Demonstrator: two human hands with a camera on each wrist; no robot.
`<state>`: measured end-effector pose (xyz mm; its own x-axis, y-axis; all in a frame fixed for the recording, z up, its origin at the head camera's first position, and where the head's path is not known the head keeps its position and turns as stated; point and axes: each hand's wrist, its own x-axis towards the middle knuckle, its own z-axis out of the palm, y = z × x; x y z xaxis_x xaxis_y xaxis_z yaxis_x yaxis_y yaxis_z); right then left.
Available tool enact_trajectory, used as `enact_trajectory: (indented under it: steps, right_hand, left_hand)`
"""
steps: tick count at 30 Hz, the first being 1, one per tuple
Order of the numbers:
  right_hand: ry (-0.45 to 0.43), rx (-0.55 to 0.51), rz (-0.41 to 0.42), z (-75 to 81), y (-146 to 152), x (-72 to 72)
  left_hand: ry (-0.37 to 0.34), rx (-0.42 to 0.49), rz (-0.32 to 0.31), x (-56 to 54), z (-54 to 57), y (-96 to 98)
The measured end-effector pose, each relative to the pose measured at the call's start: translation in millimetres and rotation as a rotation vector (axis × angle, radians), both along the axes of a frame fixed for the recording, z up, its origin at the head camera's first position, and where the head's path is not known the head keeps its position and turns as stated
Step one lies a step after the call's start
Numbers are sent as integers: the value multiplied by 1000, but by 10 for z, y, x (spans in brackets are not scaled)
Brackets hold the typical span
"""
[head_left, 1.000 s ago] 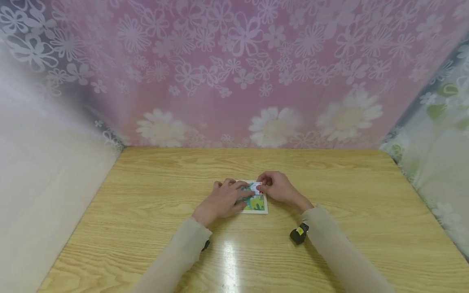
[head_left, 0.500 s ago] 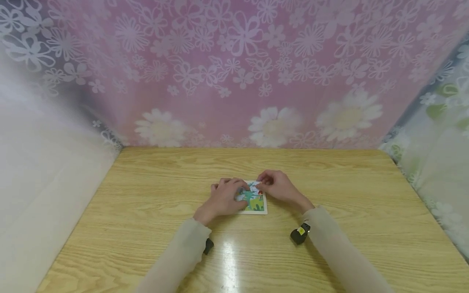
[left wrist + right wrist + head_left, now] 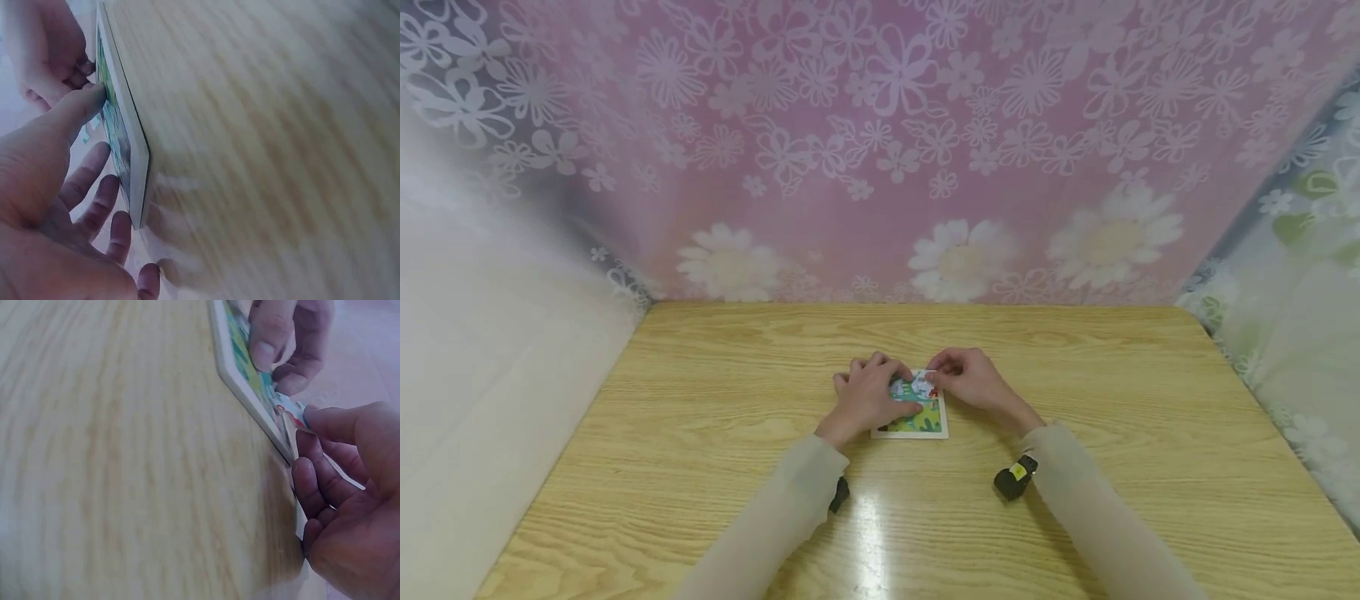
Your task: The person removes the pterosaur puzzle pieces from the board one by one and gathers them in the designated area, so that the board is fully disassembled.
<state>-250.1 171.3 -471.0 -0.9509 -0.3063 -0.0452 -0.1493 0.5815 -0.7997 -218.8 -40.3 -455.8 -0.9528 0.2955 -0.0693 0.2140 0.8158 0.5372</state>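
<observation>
A small square picture puzzle point(image 3: 922, 423) with a white border lies on the table, printed in green, blue and white. Over its left side is my left hand point(image 3: 865, 402); the thumb touches the picture, and the other fingers spread loosely along the edge in the left wrist view. At the upper right corner my right hand point(image 3: 976, 383) pinches a white and red puzzle piece point(image 3: 292, 414) between thumb and fingers. That piece is tilted up from the board in the right wrist view. Both hands cover parts of the picture.
The wood-grain table point(image 3: 737, 350) extends around the puzzle on all sides. A pink flowered curtain point(image 3: 850, 167) stands behind it, with pale sheets at left and right. A black wrist camera point(image 3: 1015, 479) sits under the right sleeve.
My left hand draws its fingers back from the picture, then its thumb comes across the middle of it. The right hand stays at the upper right corner.
</observation>
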Motion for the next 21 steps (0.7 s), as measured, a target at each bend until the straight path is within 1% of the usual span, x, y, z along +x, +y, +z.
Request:
enact_trajectory:
  steps: [2,5,8,13,17,21]
  right_hand:
    - [5,-10,-13,18,33,12]
    - [24,-11,-39,41,110,23]
    - [45,7,-53,67,210,19]
    - [77,42,-64,91,385,-28]
    - [91,49,-62,77,497,-93]
    - [118,106,-68,50,566,-148]
  left_hand:
    - [-5,3,-7,-11,-8,-9]
    - [-22,-1,-38,-32,-41,-42]
    - [-40,0,-89,-45,-55,-92]
    - [-59,15,-166,-45,-21,-170]
    - [-60,28,-190,-54,-18,-210]
    - [-62,36,-199,-63,-18,-238]
